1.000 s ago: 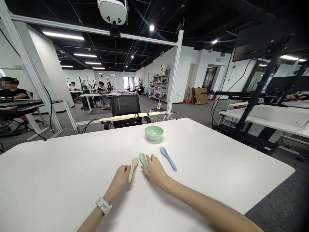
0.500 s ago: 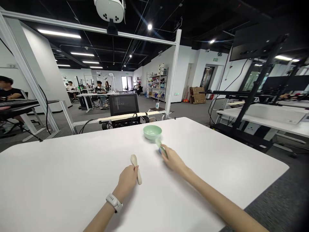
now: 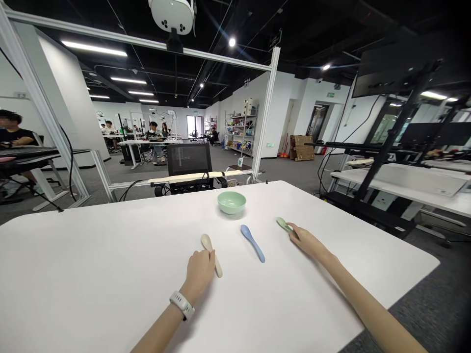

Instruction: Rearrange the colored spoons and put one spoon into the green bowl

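A white table point(image 3: 91, 274) bears a pale green bowl point(image 3: 231, 202) near its far edge and three spoons. My left hand point(image 3: 200, 270), with a white watch on its wrist, is curled against the handle of a beige spoon point(image 3: 210, 246) that lies on the table. A blue spoon point(image 3: 252, 242) lies untouched between my two hands. At the right, my right hand point(image 3: 306, 241) is closed on the handle of a green spoon point(image 3: 284, 224), whose bowl end points away from me, low at the tabletop.
Behind the table stand a black office chair point(image 3: 189, 163) and an aluminium frame point(image 3: 265, 113) with a white headset point(image 3: 172, 14) mounted on top. Other desks with seated people fill the room at the left. A black stand and white desk point(image 3: 401, 181) are at the right.
My right hand carried the green spoon from beside the beige spoon, past the bowl, to the right of the blue spoon. My left hand turned the beige spoon slightly.
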A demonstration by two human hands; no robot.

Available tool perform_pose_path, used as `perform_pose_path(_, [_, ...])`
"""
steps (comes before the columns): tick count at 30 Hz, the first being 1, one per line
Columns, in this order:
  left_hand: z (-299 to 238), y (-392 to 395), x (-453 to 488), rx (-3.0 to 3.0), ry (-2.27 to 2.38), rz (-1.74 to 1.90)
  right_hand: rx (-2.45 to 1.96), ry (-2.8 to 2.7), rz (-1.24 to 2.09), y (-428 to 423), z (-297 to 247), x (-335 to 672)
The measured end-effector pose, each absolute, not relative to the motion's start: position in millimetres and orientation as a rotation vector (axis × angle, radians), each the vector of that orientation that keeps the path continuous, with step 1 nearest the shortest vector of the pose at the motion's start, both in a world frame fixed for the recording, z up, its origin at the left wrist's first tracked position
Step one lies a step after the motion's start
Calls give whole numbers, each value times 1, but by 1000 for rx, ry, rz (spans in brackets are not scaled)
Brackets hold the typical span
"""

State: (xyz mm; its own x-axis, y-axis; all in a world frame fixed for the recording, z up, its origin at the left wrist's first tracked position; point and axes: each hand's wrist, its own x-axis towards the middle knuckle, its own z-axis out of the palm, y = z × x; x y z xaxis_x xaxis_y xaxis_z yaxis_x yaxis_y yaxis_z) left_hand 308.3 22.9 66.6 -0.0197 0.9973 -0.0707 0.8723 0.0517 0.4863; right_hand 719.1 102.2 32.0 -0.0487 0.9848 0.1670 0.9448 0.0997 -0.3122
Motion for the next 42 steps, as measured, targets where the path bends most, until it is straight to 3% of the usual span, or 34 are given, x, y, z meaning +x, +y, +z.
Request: perform_pose_path(42, [64, 18, 306, 1877, 1904, 420, -1934, -1989, 22, 114, 39, 719])
